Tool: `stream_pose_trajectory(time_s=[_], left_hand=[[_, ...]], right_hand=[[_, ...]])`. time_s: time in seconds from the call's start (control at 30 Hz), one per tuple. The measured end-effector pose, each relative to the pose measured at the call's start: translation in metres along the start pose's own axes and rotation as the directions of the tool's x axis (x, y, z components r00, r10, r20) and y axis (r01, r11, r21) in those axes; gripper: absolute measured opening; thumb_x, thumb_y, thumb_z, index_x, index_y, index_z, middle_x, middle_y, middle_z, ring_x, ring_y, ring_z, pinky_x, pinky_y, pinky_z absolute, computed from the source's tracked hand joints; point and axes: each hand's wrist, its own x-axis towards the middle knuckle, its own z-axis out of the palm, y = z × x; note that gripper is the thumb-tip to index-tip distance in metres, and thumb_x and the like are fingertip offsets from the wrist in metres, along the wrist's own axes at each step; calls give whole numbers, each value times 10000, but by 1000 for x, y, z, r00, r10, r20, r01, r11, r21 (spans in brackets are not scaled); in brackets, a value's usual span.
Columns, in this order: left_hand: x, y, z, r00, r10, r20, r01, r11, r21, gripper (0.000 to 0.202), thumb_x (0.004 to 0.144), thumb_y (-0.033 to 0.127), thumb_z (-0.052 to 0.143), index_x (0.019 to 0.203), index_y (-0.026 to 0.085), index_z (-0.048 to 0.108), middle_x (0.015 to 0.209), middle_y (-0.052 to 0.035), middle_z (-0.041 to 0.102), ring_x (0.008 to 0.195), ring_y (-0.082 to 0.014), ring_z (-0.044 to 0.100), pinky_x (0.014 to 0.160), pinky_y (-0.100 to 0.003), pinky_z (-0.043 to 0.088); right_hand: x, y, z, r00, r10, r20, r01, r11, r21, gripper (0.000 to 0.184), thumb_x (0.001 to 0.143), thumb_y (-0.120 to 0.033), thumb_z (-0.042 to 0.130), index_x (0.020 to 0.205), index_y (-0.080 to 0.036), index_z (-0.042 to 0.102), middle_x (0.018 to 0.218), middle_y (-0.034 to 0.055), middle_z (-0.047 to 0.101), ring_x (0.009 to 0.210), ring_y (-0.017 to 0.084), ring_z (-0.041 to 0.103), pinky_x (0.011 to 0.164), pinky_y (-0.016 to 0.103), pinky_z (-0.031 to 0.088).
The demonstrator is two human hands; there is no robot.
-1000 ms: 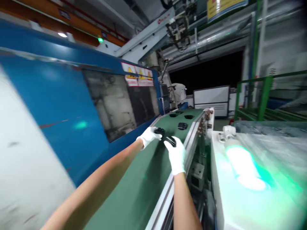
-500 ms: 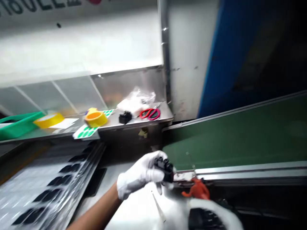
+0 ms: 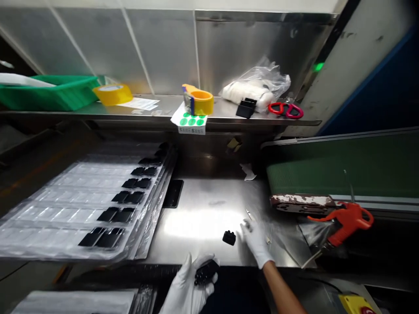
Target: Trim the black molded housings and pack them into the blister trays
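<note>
Both my hands wear white gloves over a steel worktable point(image 3: 203, 209). My left hand point(image 3: 186, 288) is low at the table's front edge, its fingers closed on a small black plastic part point(image 3: 205, 272). My right hand point(image 3: 255, 240) is somewhat blurred and lies on the table with its fingers stretched out. A second small black part point(image 3: 229, 237) sits on the steel just left of its fingertips, apart from them.
A clear blister tray point(image 3: 65, 218) with several black parts lies at the left. The shelf point(image 3: 157, 111) behind carries a green bin point(image 3: 52, 91), yellow tape rolls point(image 3: 198, 101), red scissors point(image 3: 286, 110) and a plastic bag point(image 3: 255, 87). At the right are a green conveyor belt point(image 3: 343, 170) and an orange air gun point(image 3: 343, 220).
My view swung from the conveyor down to the worktable. Both hands came off the belt with black parts. One part now lies on the steel beside my right hand.
</note>
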Motion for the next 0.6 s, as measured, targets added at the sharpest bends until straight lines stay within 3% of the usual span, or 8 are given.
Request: stream_pose_trajectory(time_s=[0.1,0.17,0.23,0.33,0.4,0.5,0.57,0.6], left_hand=[[-7,5,-15,999,17,49,-9,986,-167,191,892,196,609,1014,123,736,1052,-120,711,877,-158,669,758,-217,523],[-9,3,-23,992,46,114,-15,966,-258,275,854,105,639,1120,144,696,1103,-106,716,949,-142,676,850,-203,516],[-9,0,-29,978,86,191,0,912,-410,374,841,80,643,1206,160,642,1140,-75,725,1012,-129,676,899,-207,515],[-15,-5,-27,958,136,251,12,860,-510,255,848,148,644,1097,180,689,1062,-30,762,938,-157,710,928,-327,531],[-25,-4,-17,962,123,243,-13,912,-409,195,791,209,705,979,164,730,931,-49,781,818,-193,727,916,-407,527],[-48,9,9,986,51,161,-41,997,-62,300,619,144,754,919,133,744,839,-95,771,771,-248,721,832,-401,522],[-61,21,29,989,-93,111,58,956,288,340,492,22,661,809,116,740,814,-117,764,804,-287,706,760,-373,514],[-65,27,38,989,-135,60,97,900,424,348,462,-3,622,768,117,735,795,-107,761,798,-280,696,726,-342,501]], right_hand=[[17,7,-19,993,70,-91,-85,980,-180,290,919,-287,574,1181,-165,571,1243,96,563,1162,268,521,1009,521,405],[24,10,-24,991,104,-87,-122,961,-247,245,903,-278,598,1118,-161,599,1182,84,591,1124,262,541,990,519,417],[23,9,-22,991,120,-61,-133,956,-263,175,901,-286,606,1006,-147,623,1041,58,632,1003,226,594,918,472,471],[2,2,-16,996,90,4,-88,979,-183,186,941,-313,539,901,-144,607,849,21,638,768,155,620,750,355,524],[-25,-6,-18,995,21,94,-14,997,-74,268,985,-350,412,973,-148,588,778,9,636,579,127,578,580,295,508],[-78,-30,-41,962,-119,244,102,991,81,441,980,-473,310,1178,-171,565,746,5,646,450,140,510,438,293,439],[-112,-56,-69,916,-240,322,200,968,150,458,968,-499,344,1222,-224,607,706,5,644,627,184,617,576,310,502],[-127,-72,-84,858,-377,349,357,926,121,403,982,-431,362,1240,-254,616,720,9,659,727,192,650,684,324,524]])
